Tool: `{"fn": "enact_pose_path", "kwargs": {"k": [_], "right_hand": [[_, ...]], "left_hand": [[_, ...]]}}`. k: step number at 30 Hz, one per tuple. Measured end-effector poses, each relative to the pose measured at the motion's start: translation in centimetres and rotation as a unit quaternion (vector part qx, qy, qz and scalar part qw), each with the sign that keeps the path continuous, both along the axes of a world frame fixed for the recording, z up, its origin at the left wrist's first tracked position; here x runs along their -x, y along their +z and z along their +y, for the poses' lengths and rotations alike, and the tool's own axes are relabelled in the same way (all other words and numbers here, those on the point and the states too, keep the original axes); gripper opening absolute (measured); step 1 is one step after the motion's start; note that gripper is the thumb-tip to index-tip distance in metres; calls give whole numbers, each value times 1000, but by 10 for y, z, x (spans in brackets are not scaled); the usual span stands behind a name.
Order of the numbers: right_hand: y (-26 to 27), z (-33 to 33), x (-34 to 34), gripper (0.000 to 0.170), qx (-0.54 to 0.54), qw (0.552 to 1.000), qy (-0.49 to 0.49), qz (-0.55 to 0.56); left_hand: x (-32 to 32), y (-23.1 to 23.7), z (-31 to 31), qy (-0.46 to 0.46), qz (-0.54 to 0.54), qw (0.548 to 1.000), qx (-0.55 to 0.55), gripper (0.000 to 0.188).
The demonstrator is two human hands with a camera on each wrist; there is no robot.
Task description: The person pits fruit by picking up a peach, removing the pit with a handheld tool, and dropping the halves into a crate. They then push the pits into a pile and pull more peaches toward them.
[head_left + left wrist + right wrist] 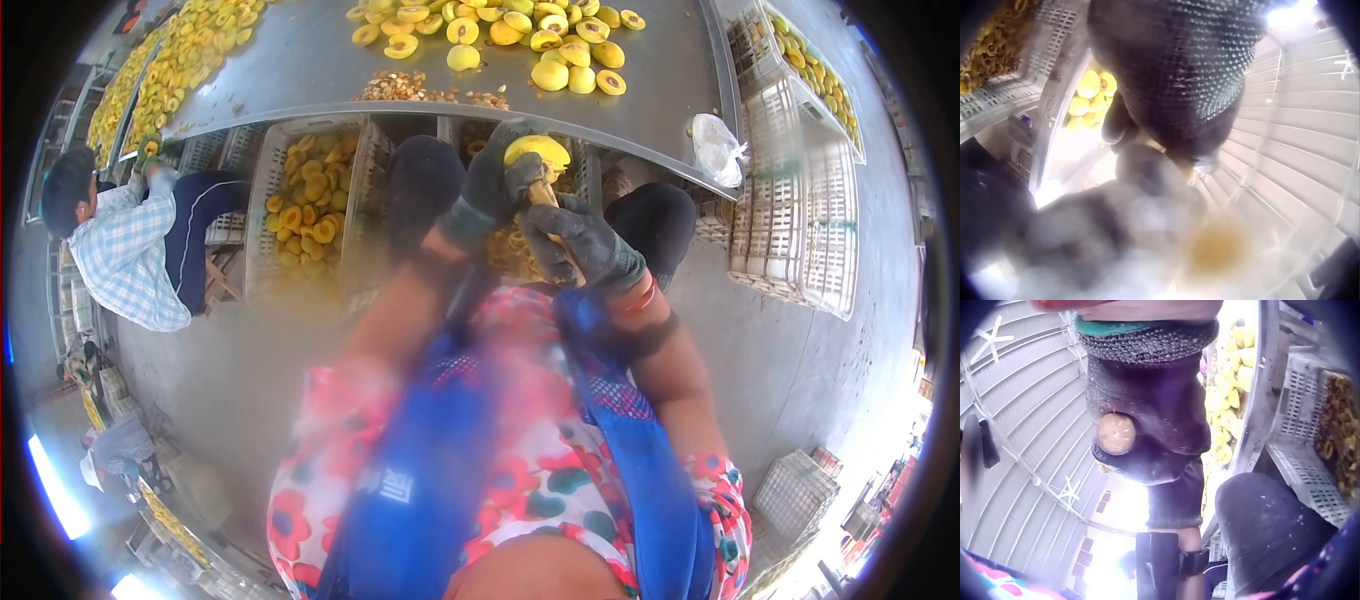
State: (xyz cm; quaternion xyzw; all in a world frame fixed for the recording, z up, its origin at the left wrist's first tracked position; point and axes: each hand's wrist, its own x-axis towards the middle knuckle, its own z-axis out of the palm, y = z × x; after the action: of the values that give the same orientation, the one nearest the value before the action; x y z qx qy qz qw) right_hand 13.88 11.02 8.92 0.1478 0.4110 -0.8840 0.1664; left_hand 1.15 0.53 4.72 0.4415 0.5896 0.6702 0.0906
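In the head view, my gloved left hand (pixel 490 190) holds a yellow peach (pixel 538 152) by its side, just past the table edge. My right hand (pixel 590 243), gloved too, grips a wooden-handled tool (pixel 541 192) whose upper end meets the fruit. The tool's working tip is hidden. The round butt of the wooden handle (pixel 1116 433) sticks out of the right fist in the right wrist view. The left glove (pixel 1179 69) fills the top of the left wrist view, with the other hand blurred below it.
A metal table (pixel 660 110) bears cut peaches (pixel 560 45) and a heap of pits (pixel 395 86). Beneath its edge stands a crate of peach halves (pixel 310 195). White crates (pixel 790 200) are stacked at right, near a plastic bag (pixel 716 150). Another person (pixel 135 240) sits at left.
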Motion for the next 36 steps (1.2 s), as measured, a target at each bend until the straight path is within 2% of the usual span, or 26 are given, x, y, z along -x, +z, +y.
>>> {"fn": "enact_pose_path", "kwargs": {"k": [2, 4, 7, 8, 11, 13, 17, 20, 23, 25, 26, 27, 28, 30, 32, 33, 34, 35, 36], "right_hand": [[-6, -2, 0, 20, 46, 999, -2, -20], [-10, 0, 0, 21, 69, 997, 15, 8], [-11, 1, -1, 22, 84, 996, 30, 17], [-11, 2, 0, 22, 86, 996, 35, 15], [-12, -5, -8, 21, 183, 983, 1, -5], [-15, -12, -6, 21, 140, 990, -14, 1], [-27, -16, 6, 19, 22, 1000, -16, -6], [-29, -18, 14, 18, -74, 997, 0, 10], [-31, -22, 21, 16, -181, 982, 27, 52], [-36, -26, 21, 15, -123, 992, 25, 27], [-41, -30, 25, 15, -28, 999, 15, -7], [-41, -29, 26, 15, -11, 1000, 4, -10], [-42, -27, 27, 15, 7, 1000, -6, -14], [-41, -24, 22, 16, -111, 993, -26, 31], [-47, -18, 25, 18, -142, 988, -65, 1], [-52, -13, 26, 19, -158, 984, -86, -13], [-55, -10, 26, 20, -246, 963, -95, 56], [-59, -7, 25, 21, -331, 930, -102, 122], [-65, -4, 24, 22, -375, 908, -102, 157]], "left_hand": [[1, 2, -5, -39, -25, 999, -7, 37], [5, 4, -8, -101, -75, 992, -9, 38], [0, 7, -10, -121, -128, 984, -22, 33], [1, 9, -9, -137, -116, 984, -18, 31], [6, 14, -15, -155, -109, 982, 5, 26], [3, 13, -17, -146, -145, 978, 25, 24], [0, -1, -14, -111, -241, 964, -24, 27], [-1, -24, -8, -44, -275, 958, -61, 28], [6, -31, -16, 27, -111, 993, 21, 41], [10, -35, -26, 59, -65, 996, 19, 50], [21, -49, -31, 120, -6, 990, 69, 49], [31, -63, -36, 184, 52, 974, 124, 47], [39, -55, -41, 245, 104, 948, 176, 46], [52, -26, -51, 282, -150, 941, 113, 37], [79, -18, -87, 335, -213, 910, 118, 36], [103, -38, -113, 472, 76, 855, 201, 41], [128, -59, -137, 557, 358, 704, 256, 47], [142, -55, -149, 581, 104, 784, 195, 48], [158, -59, -165, 558, -45, 811, 171, 50]]}}
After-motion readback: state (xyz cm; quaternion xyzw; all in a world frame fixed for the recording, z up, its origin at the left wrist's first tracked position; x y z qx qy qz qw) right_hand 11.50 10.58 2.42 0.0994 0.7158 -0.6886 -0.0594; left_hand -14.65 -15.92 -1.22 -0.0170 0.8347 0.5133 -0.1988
